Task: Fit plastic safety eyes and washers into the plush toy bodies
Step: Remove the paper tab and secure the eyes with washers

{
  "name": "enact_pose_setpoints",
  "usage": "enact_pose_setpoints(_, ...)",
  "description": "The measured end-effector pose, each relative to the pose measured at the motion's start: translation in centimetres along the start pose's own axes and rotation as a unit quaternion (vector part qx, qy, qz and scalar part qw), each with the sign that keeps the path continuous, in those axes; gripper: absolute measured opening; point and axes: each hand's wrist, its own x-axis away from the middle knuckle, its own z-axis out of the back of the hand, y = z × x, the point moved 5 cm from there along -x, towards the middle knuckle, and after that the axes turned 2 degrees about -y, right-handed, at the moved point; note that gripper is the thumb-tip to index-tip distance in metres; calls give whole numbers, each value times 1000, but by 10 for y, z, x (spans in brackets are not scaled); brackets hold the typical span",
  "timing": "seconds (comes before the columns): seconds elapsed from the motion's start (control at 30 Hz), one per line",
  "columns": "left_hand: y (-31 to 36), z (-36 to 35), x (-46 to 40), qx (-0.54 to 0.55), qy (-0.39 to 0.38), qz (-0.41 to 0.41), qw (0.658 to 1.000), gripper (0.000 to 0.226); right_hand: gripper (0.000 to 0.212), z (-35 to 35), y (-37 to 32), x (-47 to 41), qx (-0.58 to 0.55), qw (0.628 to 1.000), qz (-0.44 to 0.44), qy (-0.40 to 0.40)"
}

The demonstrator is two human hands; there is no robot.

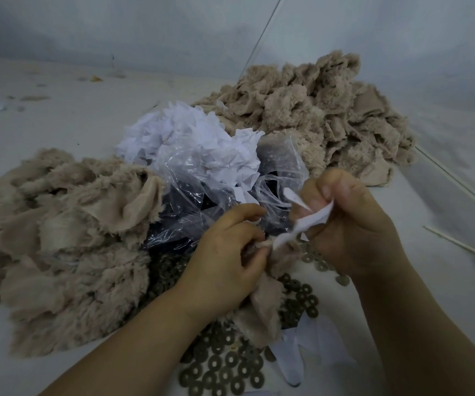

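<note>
In the head view, the left hand (pixel 225 261) pinches a small beige plush toy body (pixel 262 315) near its top, fingers curled onto the fabric, while the right hand (pixel 350 221) grips a strip of white fabric (pixel 302 224) that runs down to the same spot; the two hands work close together over the near middle of the pale table (pixel 59 110). The plush piece hangs below the left hand, probably held taut so the hole for an eye post stays open, and the white strip looks like a backing layer being lined up with it. No safety eye can be made out between the fingers, so whether one is already seated cannot be told. Directly beneath the hands lies a spread of dull brown ring-shaped washers (pixel 225 367), kept within easy reach toward the near edge. A heap of beige plush bodies (pixel 59 241) sits at the left, and another beige heap (pixel 316 115) lies toward the far right. Between them stands a mound of white fabric cut pieces (pixel 179 132) with a crumpled clear plastic bag (pixel 202 195) holding something dark, crowding the space just beyond the hands. Thin pale sticks (pixel 464 247) lie at the right edge.
</note>
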Motion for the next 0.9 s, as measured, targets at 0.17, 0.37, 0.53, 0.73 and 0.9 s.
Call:
enact_pose_setpoints(0.17, 0, 0, 0, -31, 24, -1, 999, 12, 22, -10, 5, 2, -73, 995, -51, -54)
enact_pose_setpoints(0.37, 9, 5, -1, -9, 30, -44, 999, 14, 10, 1, 15, 2, 206, 975, -65, 58)
enact_pose_setpoints(0.53, 13, 9, 1, -24, 69, -70, 995, 8, 7, 5, 11, 4, 268, 960, -51, 58)
enact_pose_setpoints(0.73, 14, 10, 0, -32, 74, -82, 993, 1, 7, 11, 12, 4, 303, 948, -70, 65)
enact_pose_setpoints(0.9, 15, 10, 0, -40, 65, -84, 994, 2, 14, 10, 15, 4, 319, 942, -84, 66)
